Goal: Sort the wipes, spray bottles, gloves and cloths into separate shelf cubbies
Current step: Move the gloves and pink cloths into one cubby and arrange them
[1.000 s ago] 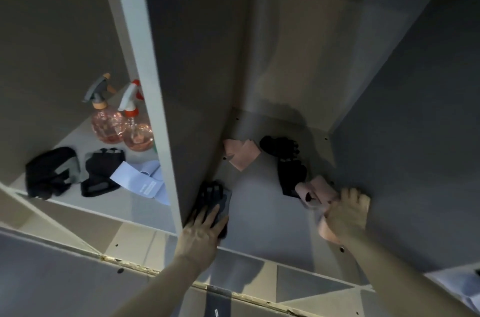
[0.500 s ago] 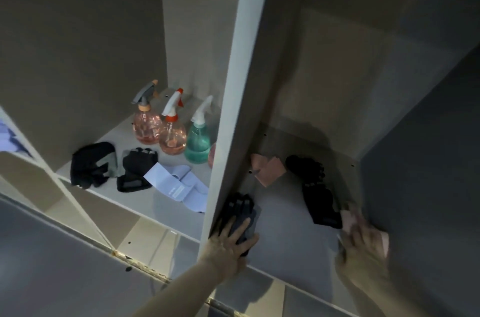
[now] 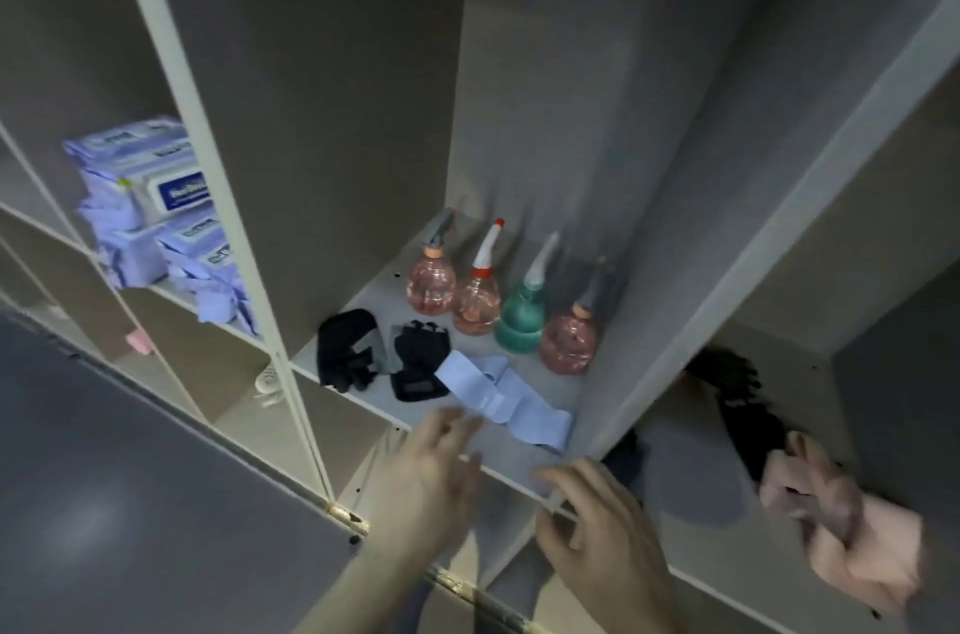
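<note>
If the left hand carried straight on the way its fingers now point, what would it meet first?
Most likely the light blue cloth lying at the front of the middle cubby: the left hand is open, fingertips just short of it. Depth is unclear, and the hand is motion-blurred.

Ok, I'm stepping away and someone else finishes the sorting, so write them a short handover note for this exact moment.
Hands: left hand and right hand both open, holding nothing, at the front edge of the middle cubby.
Placed: wipe packs stacked in the left cubby; four spray bottles stand at the back of the middle cubby.
Left: two black gloves and a light blue cloth share the bottles' cubby. In the right cubby, dark gloves lie with a pink cloth. Separate gloves from cloths.
</note>
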Available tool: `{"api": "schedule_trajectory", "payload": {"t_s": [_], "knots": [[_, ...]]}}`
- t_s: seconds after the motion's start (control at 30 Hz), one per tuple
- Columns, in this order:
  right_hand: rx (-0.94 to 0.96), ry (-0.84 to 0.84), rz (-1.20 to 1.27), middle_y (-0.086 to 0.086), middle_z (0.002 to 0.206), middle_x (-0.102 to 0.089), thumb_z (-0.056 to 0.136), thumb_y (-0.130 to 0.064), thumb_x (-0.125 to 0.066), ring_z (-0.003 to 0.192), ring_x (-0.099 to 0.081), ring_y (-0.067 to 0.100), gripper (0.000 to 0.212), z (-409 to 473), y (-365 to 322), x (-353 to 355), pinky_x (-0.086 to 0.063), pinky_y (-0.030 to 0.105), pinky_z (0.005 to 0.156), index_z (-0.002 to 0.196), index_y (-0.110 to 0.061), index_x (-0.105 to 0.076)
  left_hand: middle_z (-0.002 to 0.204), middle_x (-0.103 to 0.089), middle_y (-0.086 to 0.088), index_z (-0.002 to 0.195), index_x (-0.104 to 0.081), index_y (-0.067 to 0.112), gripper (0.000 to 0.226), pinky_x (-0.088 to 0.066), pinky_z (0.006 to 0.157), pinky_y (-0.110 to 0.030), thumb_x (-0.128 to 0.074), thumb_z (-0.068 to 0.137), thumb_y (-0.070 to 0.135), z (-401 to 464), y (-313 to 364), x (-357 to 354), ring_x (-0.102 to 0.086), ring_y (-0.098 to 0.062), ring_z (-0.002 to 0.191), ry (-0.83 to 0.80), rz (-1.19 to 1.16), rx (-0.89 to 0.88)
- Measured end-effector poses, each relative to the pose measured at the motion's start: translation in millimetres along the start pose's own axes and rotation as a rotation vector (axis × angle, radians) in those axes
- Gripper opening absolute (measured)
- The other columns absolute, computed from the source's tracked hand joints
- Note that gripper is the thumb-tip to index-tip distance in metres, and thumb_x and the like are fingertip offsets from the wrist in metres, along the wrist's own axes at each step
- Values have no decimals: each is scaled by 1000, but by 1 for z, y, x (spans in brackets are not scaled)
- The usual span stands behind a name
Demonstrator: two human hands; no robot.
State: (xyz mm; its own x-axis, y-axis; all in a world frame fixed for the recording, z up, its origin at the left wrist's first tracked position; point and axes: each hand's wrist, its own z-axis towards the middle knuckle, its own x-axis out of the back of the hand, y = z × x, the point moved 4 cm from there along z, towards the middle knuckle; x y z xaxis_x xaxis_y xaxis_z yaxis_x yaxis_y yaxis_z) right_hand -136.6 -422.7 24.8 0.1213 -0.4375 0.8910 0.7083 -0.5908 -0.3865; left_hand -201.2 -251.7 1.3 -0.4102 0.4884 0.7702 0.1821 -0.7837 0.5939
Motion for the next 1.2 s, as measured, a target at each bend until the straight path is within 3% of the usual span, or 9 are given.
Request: {"api": "schedule_trajectory", "payload": {"t_s": [0.13,0.23,0.43,0.63,0.77,0.83,0.9,1.03,1.2], "knots": [[-32,-146,167,-20,105,-51,80,-51,-41,100,-52,-2,42,46,-47,-48,-40,14,78,116,-34,-55,125,-56,1,122,-61,22,40,-55,73,-35,-62,82,24,13,-75,64,-64,-22,103,97,69,177],[-145,-186,375,-14,111,-53,86,-35,-58,110,-54,4,35,79,-62,-92,-43,16,86,120,-25,-57,129,-51,0,127,-59,21,44,-51,80,-34,-63,83,21,21,-117,91,-58,-23,110,106,12,342],[-150,-334,357,-3,121,-54,86,-26,-63,116,-51,13,41,147,-83,-154,-46,30,93,126,-23,-52,108,-47,0,120,-63,14,39,-47,95,-34,-67,81,12,39,-171,103,-60,-25,104,93,-280,484],[57,-390,117,-1,130,-51,83,-29,-65,122,-42,21,55,203,-97,-199,-42,32,98,135,-22,-48,114,-53,-4,121,-61,15,38,-44,85,-25,-65,83,14,53,-201,95,-58,-14,90,108,-370,592],[158,-615,-153,-2,153,-27,83,-31,-63,141,-21,20,78,215,-94,-240,-28,38,112,149,-23,-22,121,-54,-5,122,-60,13,36,-42,82,-22,-62,86,14,64,-214,85,-59,-15,91,75,-426,658],[220,-578,-344,-1,150,-29,85,-29,-61,137,-26,22,76,214,-95,-248,-28,40,110,148,-20,-20,121,-55,-3,123,-60,15,35,-42,83,-22,-59,88,16,65,-220,82,-61,-15,96,41,-430,677],[258,-454,-420,2,139,-40,87,-28,-59,127,-37,25,61,209,-99,-248,-32,40,104,142,-18,-33,119,-59,-4,121,-61,15,33,-43,83,-24,-58,88,15,64,-225,82,-62,-16,98,23,-430,690],[244,-301,-193,0,111,-60,84,-21,-63,108,-54,23,27,208,-94,-242,-40,36,92,111,-17,-61,109,-64,-1,118,-64,16,31,-43,79,-24,-57,88,14,68,-229,82,-64,-18,98,-9,-424,708],[-280,-421,484,5,112,-63,94,-19,-53,106,-57,21,23,243,-76,-204,-42,26,85,115,-13,-60,116,-63,-4,126,-57,16,46,-41,84,-17,-69,82,12,93,-215,84,-61,-15,104,-78,-434,555]]}}
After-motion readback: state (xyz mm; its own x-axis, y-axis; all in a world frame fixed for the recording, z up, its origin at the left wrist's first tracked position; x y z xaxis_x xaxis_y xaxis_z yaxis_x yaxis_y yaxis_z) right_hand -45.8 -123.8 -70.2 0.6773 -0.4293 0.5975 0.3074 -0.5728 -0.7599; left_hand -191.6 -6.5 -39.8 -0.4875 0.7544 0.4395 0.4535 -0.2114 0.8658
